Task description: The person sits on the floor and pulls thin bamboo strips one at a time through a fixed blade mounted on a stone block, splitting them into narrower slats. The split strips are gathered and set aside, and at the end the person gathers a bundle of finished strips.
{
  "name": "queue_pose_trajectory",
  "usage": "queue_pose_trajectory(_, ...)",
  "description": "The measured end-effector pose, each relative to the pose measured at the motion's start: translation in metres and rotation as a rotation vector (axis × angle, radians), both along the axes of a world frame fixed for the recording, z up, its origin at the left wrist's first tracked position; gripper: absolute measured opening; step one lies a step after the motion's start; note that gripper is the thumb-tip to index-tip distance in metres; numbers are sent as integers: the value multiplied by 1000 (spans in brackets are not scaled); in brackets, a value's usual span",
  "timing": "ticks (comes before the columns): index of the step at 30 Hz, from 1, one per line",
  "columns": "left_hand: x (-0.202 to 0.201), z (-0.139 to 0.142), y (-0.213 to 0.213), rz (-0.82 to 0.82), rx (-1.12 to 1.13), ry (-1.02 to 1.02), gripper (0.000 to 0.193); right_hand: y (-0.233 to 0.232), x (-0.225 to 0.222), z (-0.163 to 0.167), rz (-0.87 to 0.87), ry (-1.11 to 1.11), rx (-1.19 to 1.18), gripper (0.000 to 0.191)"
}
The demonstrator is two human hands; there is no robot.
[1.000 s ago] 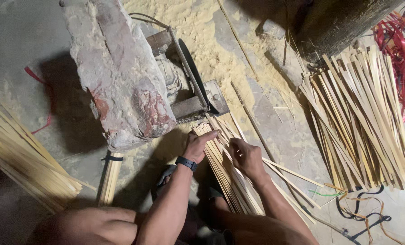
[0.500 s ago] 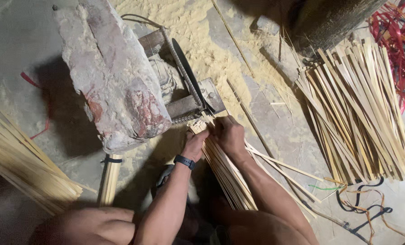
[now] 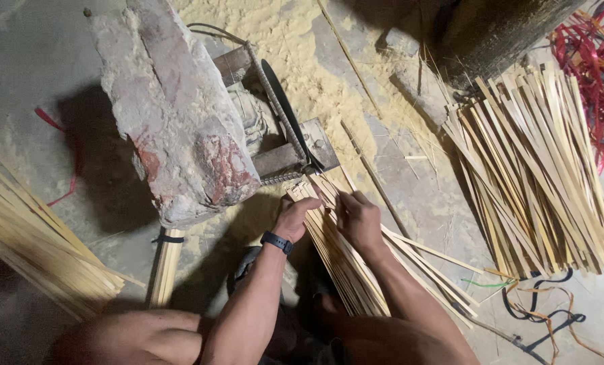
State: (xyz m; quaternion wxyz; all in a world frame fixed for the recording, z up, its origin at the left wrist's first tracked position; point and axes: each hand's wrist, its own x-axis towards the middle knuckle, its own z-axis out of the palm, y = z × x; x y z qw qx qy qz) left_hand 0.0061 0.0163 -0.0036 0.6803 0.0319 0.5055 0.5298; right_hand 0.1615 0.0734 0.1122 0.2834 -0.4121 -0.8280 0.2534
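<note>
Head view: left hand [image 3: 294,220] and right hand [image 3: 358,217], fingers clenched on a bundle of thin pale bamboo strips [image 3: 342,270] lying on the sawdust-strewn concrete floor [image 3: 396,169]. Strip ends sit just beside the dark saw blade [image 3: 285,111], next to the large rough stone block [image 3: 180,128]. Step in hand looks like squaring ends at the blade; next move calls for an even, steady feed.
</note>
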Motion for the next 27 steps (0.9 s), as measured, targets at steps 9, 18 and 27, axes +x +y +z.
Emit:
queue_pose_trajectory(9,-3,3,-1,87,-29,84,66,5,9,11,79,-153,-50,16)
queue_pose_trajectory(18,1,32,0,99,71,62,51,-20,28,7,9,30,-223,23)
queue_pose_trajectory(27,-2,-9,-4,93,32,51,59,15,-29,2,63,-45,40,31)
